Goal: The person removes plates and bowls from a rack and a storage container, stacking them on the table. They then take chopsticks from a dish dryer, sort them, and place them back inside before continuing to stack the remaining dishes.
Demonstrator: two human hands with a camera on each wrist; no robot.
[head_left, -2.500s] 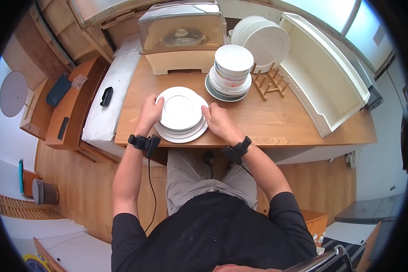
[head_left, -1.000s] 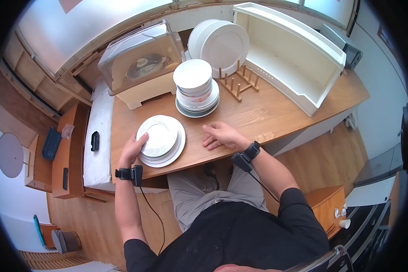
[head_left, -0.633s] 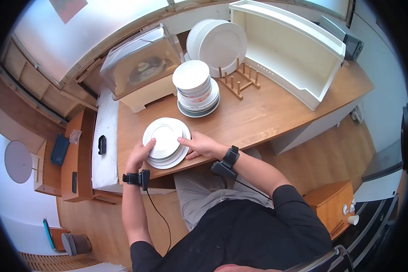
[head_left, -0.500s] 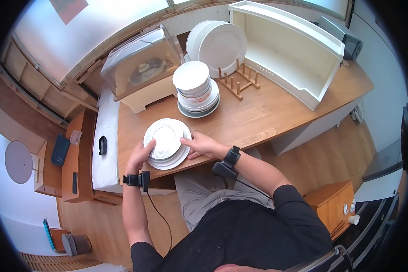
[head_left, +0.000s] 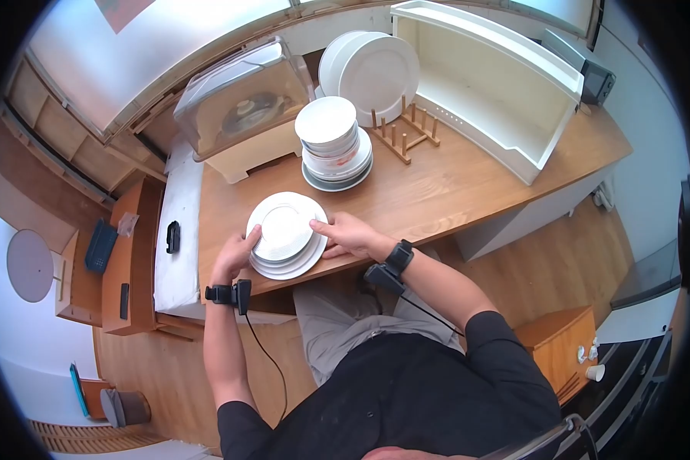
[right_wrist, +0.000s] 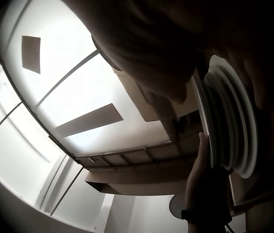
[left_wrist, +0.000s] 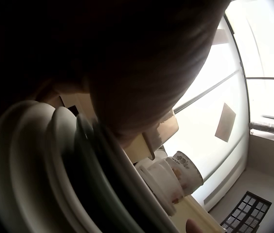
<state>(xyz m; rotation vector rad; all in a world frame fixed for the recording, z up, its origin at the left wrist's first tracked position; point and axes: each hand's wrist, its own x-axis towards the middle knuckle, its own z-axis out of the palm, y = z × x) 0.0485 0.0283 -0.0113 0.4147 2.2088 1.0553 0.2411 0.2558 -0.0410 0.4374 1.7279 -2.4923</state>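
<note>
Left hand (head_left: 234, 257) and right hand (head_left: 353, 234) are gripping opposite sides of a plate stack (head_left: 286, 230), thumbs (head_left: 254, 236) on top, fingers (head_left: 334, 251) probably underneath; wrist views are pretty dark.

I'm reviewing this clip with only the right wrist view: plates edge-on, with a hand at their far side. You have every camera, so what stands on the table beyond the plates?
Observer: In the head view, a tall stack of white bowls and dishes stands on the table beyond the plates.

Operator: None of that reaches my picture. Are they all plain white?

Observer: No, the left wrist view shows a floral pattern on the side of at least one bowl.

Operator: Good to know. And what is next to that tall stack, on the person's right?

Observer: A wooden peg rack, resting on the table with its pegs pointing up.
</note>
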